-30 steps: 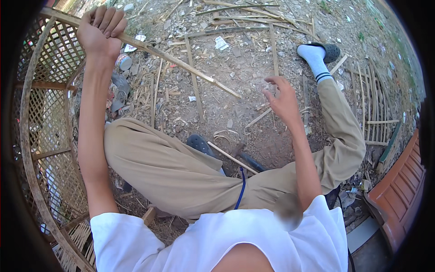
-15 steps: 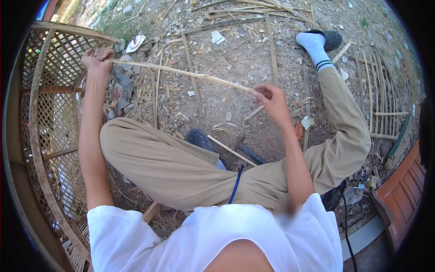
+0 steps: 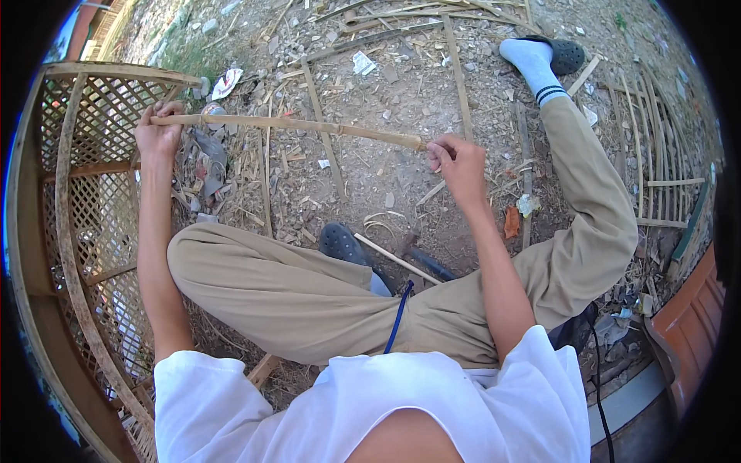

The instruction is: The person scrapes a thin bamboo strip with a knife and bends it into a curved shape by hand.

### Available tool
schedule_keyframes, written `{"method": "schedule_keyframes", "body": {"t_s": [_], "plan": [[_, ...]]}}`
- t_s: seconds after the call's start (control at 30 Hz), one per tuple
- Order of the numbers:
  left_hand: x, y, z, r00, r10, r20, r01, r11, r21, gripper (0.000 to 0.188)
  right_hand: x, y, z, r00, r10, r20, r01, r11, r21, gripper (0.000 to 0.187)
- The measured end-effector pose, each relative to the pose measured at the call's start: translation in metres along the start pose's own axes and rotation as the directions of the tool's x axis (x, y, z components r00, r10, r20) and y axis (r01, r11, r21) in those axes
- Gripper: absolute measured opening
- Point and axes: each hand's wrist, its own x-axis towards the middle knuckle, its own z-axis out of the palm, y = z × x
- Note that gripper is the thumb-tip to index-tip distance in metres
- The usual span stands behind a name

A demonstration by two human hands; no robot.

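Observation:
A long tan bamboo strip (image 3: 309,126) with visible nodes stretches across in front of me, its broad face showing. My left hand (image 3: 159,135) grips its left end beside the lattice panel. At the other end, my right hand (image 3: 461,163) has thumb and fingers pinched together at the tip of the strip. The strip hangs above the littered ground, sloping slightly down to the right.
A wooden lattice panel (image 3: 96,197) stands close on my left. A hammer (image 3: 428,262) and a thin stick (image 3: 394,257) lie between my legs. Bamboo slats (image 3: 458,73) lie ahead, a slatted frame (image 3: 656,154) to the right. An orange-brown plastic piece (image 3: 687,320) sits lower right.
The strip has turned from its thin edge to its broad face and looks straighter. Its left end now shows past my left fingers. Both hands stay in nearly the same places.

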Motion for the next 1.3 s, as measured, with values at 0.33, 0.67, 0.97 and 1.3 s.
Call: {"method": "schedule_keyframes", "body": {"t_s": [0.33,0.67,0.97,1.3], "plan": [[0.031,-0.006,0.006,0.982,-0.111,0.154,0.095,0.989,0.110,0.044,-0.006,0.007,0.003,0.954,-0.287,0.083,0.295,0.869,-0.397,0.008],[0.039,0.004,-0.009,0.991,-0.054,-0.121,0.059,0.998,0.037,0.051,0.001,0.011,0.008,0.965,-0.176,0.195,0.178,0.984,0.007,0.013],[0.038,-0.009,-0.006,0.977,-0.163,-0.136,0.174,0.982,0.070,0.048,-0.002,0.005,0.005,0.864,0.025,0.503,-0.192,0.939,0.285,0.022],[0.051,-0.023,-0.008,0.960,-0.252,-0.121,0.258,0.966,0.031,0.050,-0.018,-0.005,0.015,0.723,-0.037,0.690,0.033,0.999,0.019,0.018]]}}
